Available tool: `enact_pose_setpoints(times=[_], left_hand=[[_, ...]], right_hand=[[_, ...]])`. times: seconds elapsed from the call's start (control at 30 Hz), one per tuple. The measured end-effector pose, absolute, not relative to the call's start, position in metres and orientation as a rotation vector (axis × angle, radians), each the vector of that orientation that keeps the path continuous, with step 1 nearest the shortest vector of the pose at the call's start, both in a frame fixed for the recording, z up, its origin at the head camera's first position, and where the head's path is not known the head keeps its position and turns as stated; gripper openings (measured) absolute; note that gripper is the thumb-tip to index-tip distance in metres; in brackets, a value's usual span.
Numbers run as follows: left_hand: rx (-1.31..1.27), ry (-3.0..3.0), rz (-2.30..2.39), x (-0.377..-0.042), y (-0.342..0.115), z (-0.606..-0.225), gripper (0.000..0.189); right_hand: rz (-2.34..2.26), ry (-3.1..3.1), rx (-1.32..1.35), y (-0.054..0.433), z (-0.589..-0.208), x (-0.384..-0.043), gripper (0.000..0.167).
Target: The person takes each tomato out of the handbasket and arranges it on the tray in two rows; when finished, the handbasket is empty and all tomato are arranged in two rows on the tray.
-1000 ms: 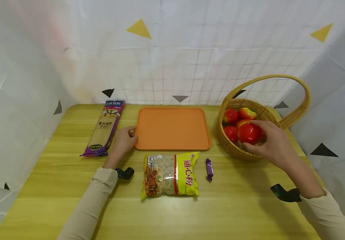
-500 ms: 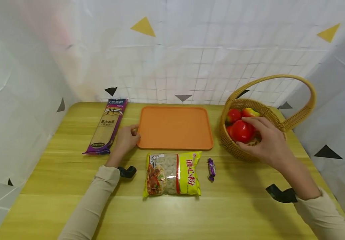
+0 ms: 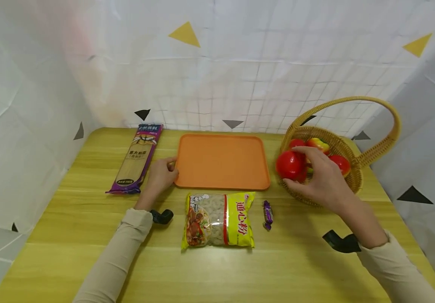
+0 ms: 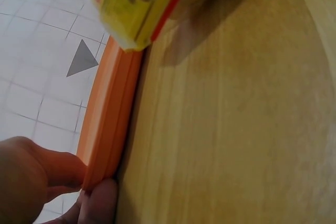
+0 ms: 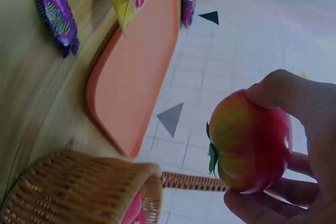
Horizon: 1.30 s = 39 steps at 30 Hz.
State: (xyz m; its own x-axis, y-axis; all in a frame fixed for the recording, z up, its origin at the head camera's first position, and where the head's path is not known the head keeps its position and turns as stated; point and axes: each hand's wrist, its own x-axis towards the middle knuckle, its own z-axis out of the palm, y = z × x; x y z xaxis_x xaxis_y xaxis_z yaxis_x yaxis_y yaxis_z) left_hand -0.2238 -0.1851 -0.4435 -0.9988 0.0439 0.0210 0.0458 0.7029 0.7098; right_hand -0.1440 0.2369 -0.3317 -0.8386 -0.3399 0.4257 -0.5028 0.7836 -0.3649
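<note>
My right hand [image 3: 325,181] pinches a red tomato [image 3: 288,165] between thumb and fingers, held over the left rim of the wicker basket [image 3: 378,155]. The right wrist view shows this tomato [image 5: 252,142] with a yellowish side and a green leafy stem end. Several more red and red-yellow fruits [image 3: 340,165] lie in the basket, partly hidden by the hand. My left hand [image 3: 160,176] grips the left edge of the orange tray [image 3: 223,162]. In the left wrist view, thumb and fingers lie on both sides of the tray's corner [image 4: 107,124].
A purple pack of spaghetti [image 3: 136,162] lies left of the tray. In front of the tray is a yellow bag of macaroni [image 3: 217,221], with a purple wrapped candy [image 3: 268,214] to its right. The basket's tall handle arches up. White cloth walls [image 3: 232,63] enclose the wooden table.
My right hand has lifted the tomato and carried it left from the basket's middle to its left rim, uncovering a red fruit at the right. The left hand stays on the tray.
</note>
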Motion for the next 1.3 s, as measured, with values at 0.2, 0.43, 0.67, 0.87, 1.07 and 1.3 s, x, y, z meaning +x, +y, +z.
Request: enact_pose_setpoints(times=[0.2, 0.43, 0.67, 0.87, 1.07, 1.3], left_hand=[[-0.071, -2.898, -1.201, -0.224, -0.184, -0.443, 0.050], [-0.044, -2.897, -1.257, -0.223, -0.184, -0.442, 0.051], [-0.050, -2.898, -1.259, -0.222, -0.183, -0.444, 0.052], [-0.054, -2.886, -1.248, -0.221, -0.184, -0.441, 0.051], [-0.044, -2.884, -1.259, -0.220, -0.185, -0.440, 0.052], [-0.036, -2.902, -1.258, -0.222, -0.183, -0.442, 0.052]], right_hand=[[0.681, -2.642, 0.683, 0.227, -0.333, -0.151, 0.076], [0.684, -2.613, 0.741, 0.219, -0.337, -0.162, 0.075], [0.731, -2.605, 0.783, 0.212, -0.340, -0.170, 0.073], [0.752, -2.604, 0.830, 0.201, -0.338, -0.178, 0.071], [0.760, -2.609, 0.868, 0.188, -0.336, -0.187, 0.071], [0.765, -2.604, 0.911, 0.175, -0.335, -0.196, 0.071]])
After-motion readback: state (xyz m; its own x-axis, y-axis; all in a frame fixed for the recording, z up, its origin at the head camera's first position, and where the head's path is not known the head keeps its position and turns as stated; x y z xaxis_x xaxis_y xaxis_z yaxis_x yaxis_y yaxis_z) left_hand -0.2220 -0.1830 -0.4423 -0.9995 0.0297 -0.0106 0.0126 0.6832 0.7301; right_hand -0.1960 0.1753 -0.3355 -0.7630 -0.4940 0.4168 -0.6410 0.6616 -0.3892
